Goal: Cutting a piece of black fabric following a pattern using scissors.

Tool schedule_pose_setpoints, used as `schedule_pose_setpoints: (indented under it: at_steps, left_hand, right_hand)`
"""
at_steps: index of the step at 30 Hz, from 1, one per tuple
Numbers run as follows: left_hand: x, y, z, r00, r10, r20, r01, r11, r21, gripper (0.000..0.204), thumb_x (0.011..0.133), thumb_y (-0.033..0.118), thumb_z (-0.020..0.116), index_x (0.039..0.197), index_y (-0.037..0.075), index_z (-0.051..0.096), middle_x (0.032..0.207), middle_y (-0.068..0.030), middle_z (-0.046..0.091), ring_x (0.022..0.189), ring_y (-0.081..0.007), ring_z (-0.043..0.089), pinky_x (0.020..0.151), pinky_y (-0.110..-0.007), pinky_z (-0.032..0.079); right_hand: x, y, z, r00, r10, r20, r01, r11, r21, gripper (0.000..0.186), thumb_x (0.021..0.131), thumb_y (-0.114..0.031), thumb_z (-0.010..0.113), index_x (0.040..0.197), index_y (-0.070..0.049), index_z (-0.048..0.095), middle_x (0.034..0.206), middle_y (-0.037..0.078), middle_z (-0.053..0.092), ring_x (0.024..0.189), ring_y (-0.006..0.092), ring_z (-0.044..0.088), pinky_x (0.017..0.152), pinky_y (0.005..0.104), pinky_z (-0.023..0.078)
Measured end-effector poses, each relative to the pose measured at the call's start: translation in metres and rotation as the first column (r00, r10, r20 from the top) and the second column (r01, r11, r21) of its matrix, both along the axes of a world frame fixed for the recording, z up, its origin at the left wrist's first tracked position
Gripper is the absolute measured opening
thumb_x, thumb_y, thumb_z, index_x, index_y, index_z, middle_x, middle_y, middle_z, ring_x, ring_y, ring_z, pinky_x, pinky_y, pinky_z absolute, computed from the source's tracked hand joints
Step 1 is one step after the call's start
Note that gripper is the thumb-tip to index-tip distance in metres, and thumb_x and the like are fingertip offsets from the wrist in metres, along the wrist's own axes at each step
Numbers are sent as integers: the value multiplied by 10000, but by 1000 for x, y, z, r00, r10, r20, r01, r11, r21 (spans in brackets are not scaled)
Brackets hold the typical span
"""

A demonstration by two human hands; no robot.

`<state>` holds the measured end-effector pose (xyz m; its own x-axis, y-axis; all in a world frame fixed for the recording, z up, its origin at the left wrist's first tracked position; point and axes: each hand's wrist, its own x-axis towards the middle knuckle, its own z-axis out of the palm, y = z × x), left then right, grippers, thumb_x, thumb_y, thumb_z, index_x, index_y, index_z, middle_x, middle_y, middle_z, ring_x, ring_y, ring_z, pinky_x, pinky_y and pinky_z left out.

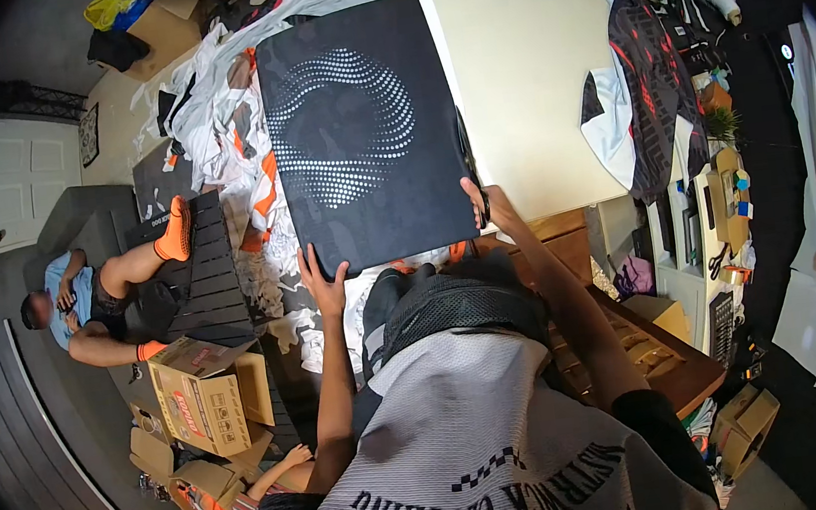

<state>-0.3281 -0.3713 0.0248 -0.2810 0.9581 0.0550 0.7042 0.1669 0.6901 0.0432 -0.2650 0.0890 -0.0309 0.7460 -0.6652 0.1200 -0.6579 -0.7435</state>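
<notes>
Both hands are up on the black garment (359, 135), a dark piece with a swirl of white dots printed in its middle, stretched flat over a pale board (525, 90). The left hand (324, 285) sits at the garment's near left corner, fingers clamped on the edge. The right hand (479, 205) grips the garment's near right side, just where black cloth meets the bare board, fingers closed around that edge. The garment covers the board's left half; the right half shows cream and uncovered.

Left of the garment, a heap of white and orange printed cloth (232, 124) sprawls away in a loose pile. Right of the garment, past the board, a dark shirt with red markings (649, 76) hangs down. Nearer than the garment, under the right forearm, a wooden bench (650, 348) juts out with a slotted top.

Well left of the garment, a person in a blue top (81, 302) reclines, orange shoes up. Below that person, open cardboard boxes (202, 389) stand near a small hand (295, 457) reaching in.
</notes>
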Motion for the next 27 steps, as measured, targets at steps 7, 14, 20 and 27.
schedule_pose_setpoints:
  at_steps: [7,14,20,27]
  left_hand:
    - [1,-1,2,1000,1,5,-1,1000,-7,827,780,342,763,1470,117,367,1533,-204,265,1348,-405,337,1103,-465,264]
    - [0,-2,0,1000,2,-12,-2,1000,-17,830,780,345,762,1472,117,364,1535,-201,264,1341,-402,344,1103,-461,263]
    - [1,-1,2,1000,6,15,-6,1000,-23,832,779,341,761,1473,116,362,1537,-201,261,1345,-402,338,1105,-465,256]
    - [0,-1,0,1000,1,14,-1,1000,-21,830,783,343,758,1474,113,359,1538,-204,256,1347,-405,334,1108,-473,249]
  right_hand:
    - [-1,17,-1,998,4,61,-2,999,-33,621,842,-631,609,638,-54,500,551,58,489,430,159,491,424,279,423]
    - [-4,17,-1,993,9,121,-2,998,-60,628,841,-629,612,637,-44,512,553,63,498,427,161,493,433,275,427]
    - [-3,15,-1,992,2,125,0,1000,-21,632,848,-618,612,619,-37,514,549,66,503,425,163,497,433,276,429]
    - [-1,15,-7,992,14,125,-11,1000,-24,633,855,-609,613,597,-40,516,538,67,503,422,164,500,435,276,428]
